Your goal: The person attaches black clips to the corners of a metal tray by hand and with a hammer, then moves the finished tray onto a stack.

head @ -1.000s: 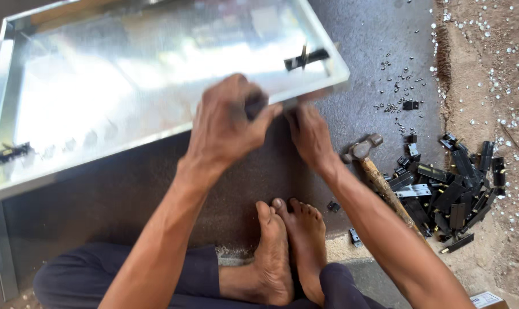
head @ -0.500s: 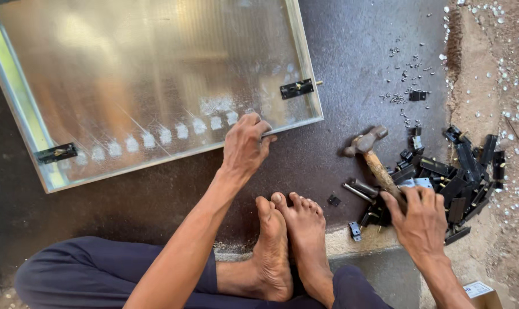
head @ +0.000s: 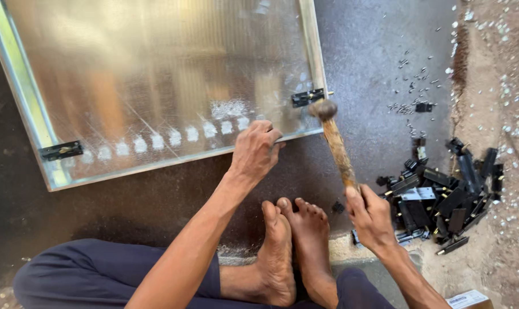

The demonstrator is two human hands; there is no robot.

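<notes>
Right hand [head: 369,214] has taken up the hammer [head: 335,143], head now over the black hinge [head: 308,97]; left hand [head: 253,151], fingers curled, steadies the metal panel [head: 156,86] edge.

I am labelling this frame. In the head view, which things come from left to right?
Black latch at the panel's left edge → left hand on the shiny metal panel → wooden-handled hammer → right hand → pile of black metal latches.

One metal panel [head: 156,74] – two black latches [head: 308,97] on it; one hammer [head: 335,143]; one heap of latches [head: 442,197]
</notes>
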